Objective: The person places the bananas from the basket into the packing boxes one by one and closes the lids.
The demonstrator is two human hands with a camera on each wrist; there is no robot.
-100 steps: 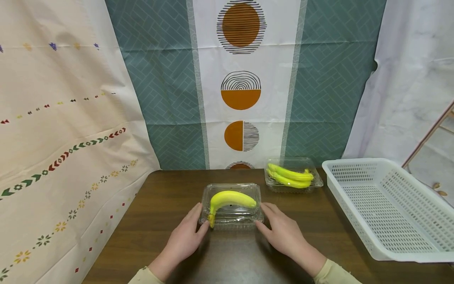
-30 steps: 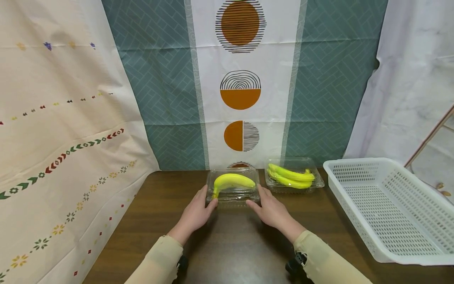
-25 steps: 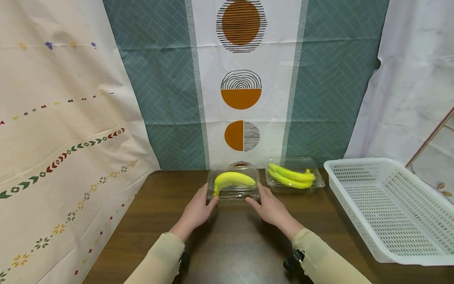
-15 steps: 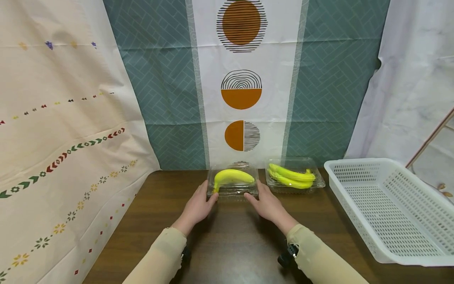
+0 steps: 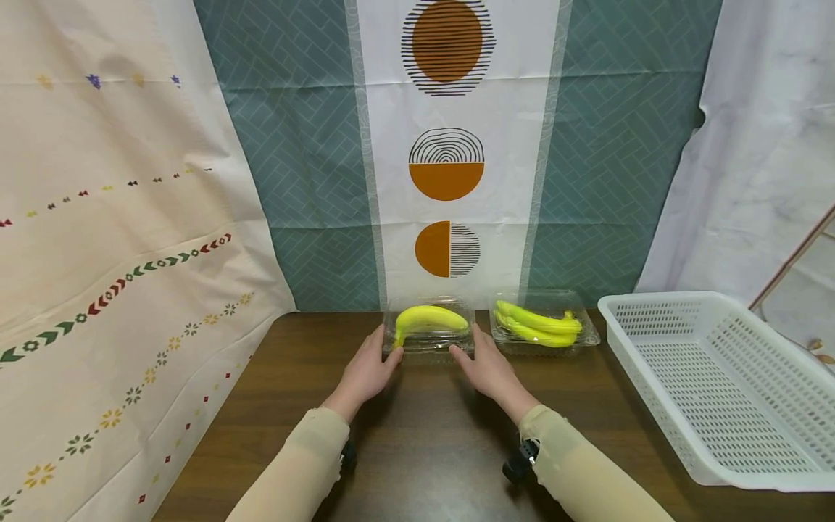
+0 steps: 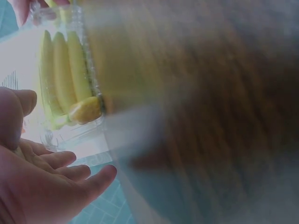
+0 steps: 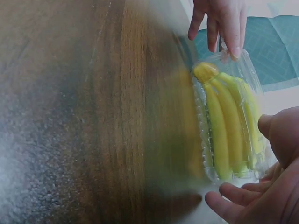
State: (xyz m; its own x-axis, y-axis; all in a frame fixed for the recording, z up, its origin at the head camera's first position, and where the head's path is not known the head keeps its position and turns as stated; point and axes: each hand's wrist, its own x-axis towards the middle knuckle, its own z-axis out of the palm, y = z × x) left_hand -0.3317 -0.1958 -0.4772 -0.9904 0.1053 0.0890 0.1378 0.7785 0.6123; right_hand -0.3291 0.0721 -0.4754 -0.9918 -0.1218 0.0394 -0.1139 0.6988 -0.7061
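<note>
A clear plastic clamshell box (image 5: pixel 427 351) stands at the back of the dark wooden table, with a curved yellow banana (image 5: pixel 430 317) showing on top in the head view. Both wrist views show several bananas (image 7: pixel 224 126) side by side within the box, joined at a stem end. My left hand (image 5: pixel 368 368) is at the box's left side, fingers extended along it and thumb near the front corner. Opposite, my right hand (image 5: pixel 488 368) lies along the right side, its thumb at the front rim. In the left wrist view, the left hand's fingers (image 6: pixel 77 172) look loosely straight beside the box end.
Just right of the box stands a second clear box (image 5: pixel 590 338) with bananas (image 5: pixel 541 326) inside. A white perforated basket (image 5: pixel 707 471) takes up the table's right side. A patterned curtain (image 5: pixel 313 268) hangs behind the table's back edge.
Both hands and the box between them have moved away from me, from mid-table to the back edge, level with the second box. The basket and second box stay put.
</note>
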